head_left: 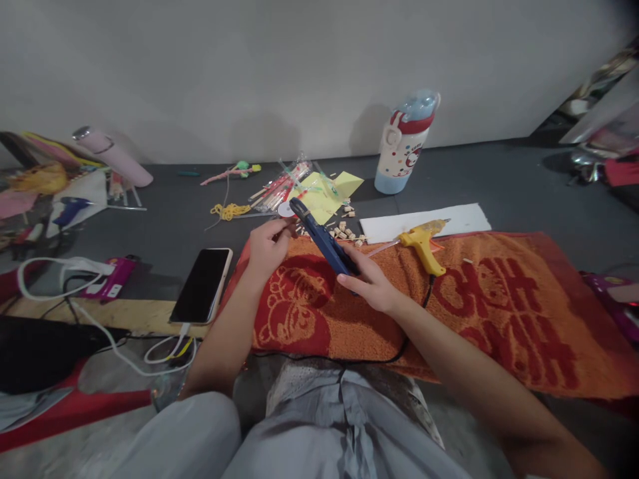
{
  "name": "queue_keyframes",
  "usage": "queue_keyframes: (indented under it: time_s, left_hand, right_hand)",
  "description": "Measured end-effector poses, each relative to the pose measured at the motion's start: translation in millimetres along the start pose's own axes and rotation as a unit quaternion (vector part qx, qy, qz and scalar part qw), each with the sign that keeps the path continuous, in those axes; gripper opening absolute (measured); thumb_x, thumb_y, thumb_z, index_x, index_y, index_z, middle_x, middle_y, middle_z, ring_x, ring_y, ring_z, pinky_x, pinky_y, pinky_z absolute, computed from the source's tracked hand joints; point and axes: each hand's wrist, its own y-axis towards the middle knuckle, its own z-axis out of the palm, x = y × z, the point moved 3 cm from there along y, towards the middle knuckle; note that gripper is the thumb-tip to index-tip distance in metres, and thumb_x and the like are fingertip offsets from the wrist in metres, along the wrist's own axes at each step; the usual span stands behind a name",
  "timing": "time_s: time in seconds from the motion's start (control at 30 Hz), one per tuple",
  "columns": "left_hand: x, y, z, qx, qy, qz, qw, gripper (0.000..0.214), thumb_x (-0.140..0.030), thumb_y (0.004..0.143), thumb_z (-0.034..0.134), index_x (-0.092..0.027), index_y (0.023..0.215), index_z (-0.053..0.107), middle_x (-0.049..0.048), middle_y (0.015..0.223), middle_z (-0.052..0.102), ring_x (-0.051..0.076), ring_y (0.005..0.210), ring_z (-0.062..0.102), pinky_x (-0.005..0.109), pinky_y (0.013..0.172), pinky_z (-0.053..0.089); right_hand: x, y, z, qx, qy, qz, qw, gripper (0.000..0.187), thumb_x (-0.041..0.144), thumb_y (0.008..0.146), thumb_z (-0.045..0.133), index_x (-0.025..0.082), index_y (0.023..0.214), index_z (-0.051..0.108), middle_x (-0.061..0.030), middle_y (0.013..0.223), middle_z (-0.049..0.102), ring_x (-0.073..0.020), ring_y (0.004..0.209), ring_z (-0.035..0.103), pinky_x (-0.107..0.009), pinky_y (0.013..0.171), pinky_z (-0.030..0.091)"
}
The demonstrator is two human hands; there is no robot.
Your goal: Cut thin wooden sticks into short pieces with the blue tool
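My right hand [370,279] is wrapped round a dark blue hand cutter [327,245], its narrow head pointing up and left over the towel's back edge. Close to that head, my left hand [271,245] is closed in a pinch; what its fingers hold is too small and too hidden to make out. Small cut wooden pieces [342,231] lie scattered behind the cutter. Beyond them are a yellow paper [319,196] and a bundle of thin sticks in clear wrapping [282,187]. Both forearms rest over an orange and red towel [374,326].
A yellow glue gun [423,246] lies on the towel and a white board [469,221]. A patterned bottle [405,150] stands by the wall. At left are a charging phone [202,286], yellow yarn [230,211], a pink flask [114,156] and a blue glue gun [70,209].
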Motion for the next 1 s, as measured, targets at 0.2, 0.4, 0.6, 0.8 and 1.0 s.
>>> queue_keyframes:
  time_s: [0.2, 0.4, 0.6, 0.8, 1.0]
  left_hand:
    - [4.5, -1.4, 1.2, 0.017, 0.006, 0.002, 1.000, 0.021, -0.017, 0.080, 0.052, -0.016, 0.071, 0.070, 0.0020, 0.070, 0.072, 0.013, 0.066, 0.064, 0.022, 0.064, 0.046]
    - [3.2, -2.2, 1.1, 0.018, 0.013, 0.003, 1.000, 0.022, -0.017, 0.080, 0.051, -0.017, 0.072, 0.071, 0.0015, 0.068, 0.071, 0.013, 0.066, 0.063, 0.023, 0.065, 0.046]
    - [3.0, -2.3, 1.0, 0.012, 0.028, 0.008, 1.000, 0.022, -0.019, 0.081, 0.051, -0.018, 0.067, 0.069, 0.0012, 0.067, 0.070, 0.013, 0.066, 0.063, 0.023, 0.065, 0.045]
    - [-0.1, -1.8, 0.5, 0.010, 0.041, 0.012, 0.999, 0.023, -0.021, 0.083, 0.051, -0.018, 0.068, 0.068, 0.0014, 0.068, 0.070, 0.014, 0.070, 0.064, 0.023, 0.069, 0.046]
    - [-2.0, -2.4, -0.4, 0.007, 0.051, 0.026, 0.998, 0.023, -0.020, 0.083, 0.050, -0.019, 0.069, 0.068, 0.0016, 0.065, 0.069, 0.014, 0.066, 0.063, 0.023, 0.066, 0.045]
  right_hand:
    - [0.4, 0.9, -0.7, -0.001, -0.006, -0.012, 1.000, 0.067, 0.052, 0.085, 0.058, 0.020, 0.142, 0.040, -0.0130, 0.144, 0.048, -0.0322, 0.132, 0.045, -0.049, 0.111, 0.034]
    - [1.9, 1.0, -1.7, 0.001, -0.011, -0.012, 1.000, 0.068, 0.053, 0.085, 0.058, 0.021, 0.142, 0.040, -0.0123, 0.145, 0.048, -0.0327, 0.132, 0.045, -0.050, 0.110, 0.035]
    - [1.8, -0.3, -1.7, 0.001, -0.024, -0.001, 1.000, 0.067, 0.055, 0.086, 0.056, 0.019, 0.140, 0.043, -0.0134, 0.139, 0.053, -0.0317, 0.128, 0.049, -0.048, 0.108, 0.036]
    - [0.2, -0.5, -0.6, -0.003, -0.036, 0.004, 0.999, 0.065, 0.057, 0.087, 0.053, 0.018, 0.139, 0.045, -0.0147, 0.135, 0.056, -0.0320, 0.122, 0.053, -0.050, 0.105, 0.039]
    - [2.4, -0.8, -1.1, -0.002, -0.044, 0.001, 0.999, 0.065, 0.058, 0.087, 0.051, 0.018, 0.138, 0.046, -0.0145, 0.132, 0.058, -0.0325, 0.119, 0.055, -0.050, 0.103, 0.040]
